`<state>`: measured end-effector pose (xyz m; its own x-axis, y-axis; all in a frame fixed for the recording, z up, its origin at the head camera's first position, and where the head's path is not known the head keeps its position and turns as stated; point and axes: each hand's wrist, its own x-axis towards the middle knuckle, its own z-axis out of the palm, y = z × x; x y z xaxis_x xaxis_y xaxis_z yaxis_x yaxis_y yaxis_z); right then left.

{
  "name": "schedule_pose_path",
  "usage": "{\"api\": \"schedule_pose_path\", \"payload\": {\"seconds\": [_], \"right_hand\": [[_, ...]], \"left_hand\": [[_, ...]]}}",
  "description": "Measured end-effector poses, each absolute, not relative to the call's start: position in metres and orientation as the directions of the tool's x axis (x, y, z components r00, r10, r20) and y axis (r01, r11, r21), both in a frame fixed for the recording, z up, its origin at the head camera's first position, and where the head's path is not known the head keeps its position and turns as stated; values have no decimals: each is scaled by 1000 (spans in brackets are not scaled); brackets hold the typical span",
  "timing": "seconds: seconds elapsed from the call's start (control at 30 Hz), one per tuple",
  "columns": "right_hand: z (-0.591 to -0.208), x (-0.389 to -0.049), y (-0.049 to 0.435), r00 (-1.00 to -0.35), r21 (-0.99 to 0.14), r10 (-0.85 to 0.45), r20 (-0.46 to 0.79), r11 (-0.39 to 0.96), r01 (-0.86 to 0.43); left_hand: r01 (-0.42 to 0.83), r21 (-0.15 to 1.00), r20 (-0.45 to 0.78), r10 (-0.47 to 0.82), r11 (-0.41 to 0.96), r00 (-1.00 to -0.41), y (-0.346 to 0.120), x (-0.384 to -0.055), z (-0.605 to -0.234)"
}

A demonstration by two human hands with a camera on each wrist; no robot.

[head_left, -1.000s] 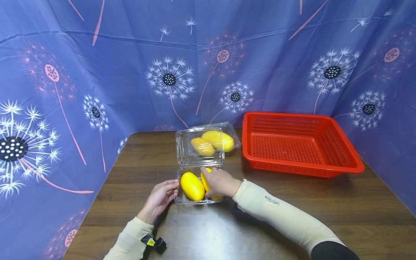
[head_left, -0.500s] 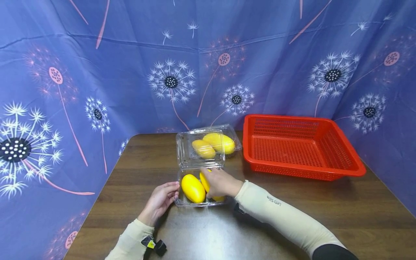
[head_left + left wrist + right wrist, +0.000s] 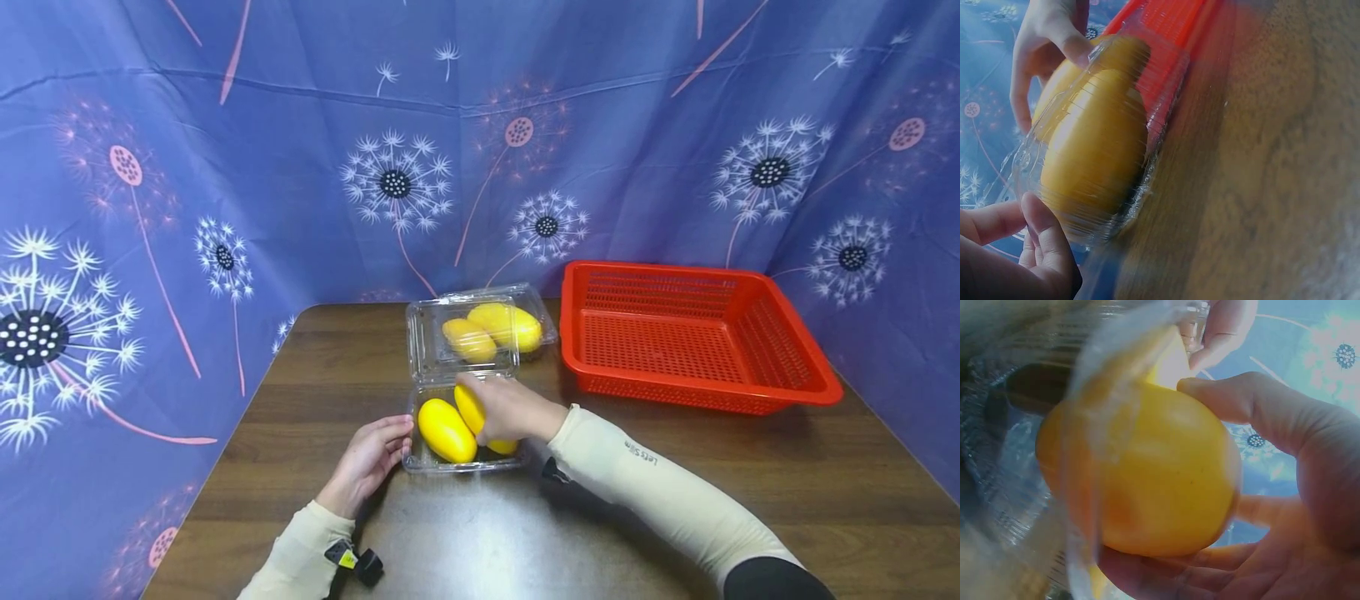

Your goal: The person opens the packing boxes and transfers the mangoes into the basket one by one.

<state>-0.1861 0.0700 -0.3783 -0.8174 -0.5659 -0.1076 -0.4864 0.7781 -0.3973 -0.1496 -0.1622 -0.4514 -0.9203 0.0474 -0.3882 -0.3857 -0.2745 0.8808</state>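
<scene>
The head view looks forward and down over the desk (image 3: pixel 322 367) from farther back. Both wrist views face the clear container (image 3: pixel 457 469) closely from opposite sides and share its yellow fruit (image 3: pixel 447 431).

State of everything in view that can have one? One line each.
Front container: lid open
Left hand: pinching front container's left edge
Right hand: gripping a mango
Left mango: lying in front container, not gripped
Rear container: lid state unclear, partly behind the open lid
Red basket: upright, open-topped
</scene>
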Motion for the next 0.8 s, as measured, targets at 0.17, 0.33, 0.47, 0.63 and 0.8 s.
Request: {"api": "schedule_pose_path", "payload": {"seconds": [0.17, 0.33, 0.47, 0.63, 0.8], "right_hand": [[-369, -187, 71, -812, -392, -575, -102, 773, -499], [-359, -190, 74, -817, -407, -567, -110, 775, -483], [-351, -193, 80, -825, -413, -551, -129, 786, -460], [-340, -200, 87, -807, -392, -575, -138, 780, -488], [-324, -212, 95, -772, -391, -618, -149, 754, -528]], "left_hand": [[-385, 881, -387, 52, -275, -921, -163, -151, -451], [-381, 882, -382, 52, -276, -923, -164, -151, -451], [-379, 883, -379, 56, -278, -924, -164, -152, -452], [-382, 884, -384, 50, -270, -922, -164, -152, -453], [-386, 881, -389, 46, -273, -920, -164, -152, -454]]}}
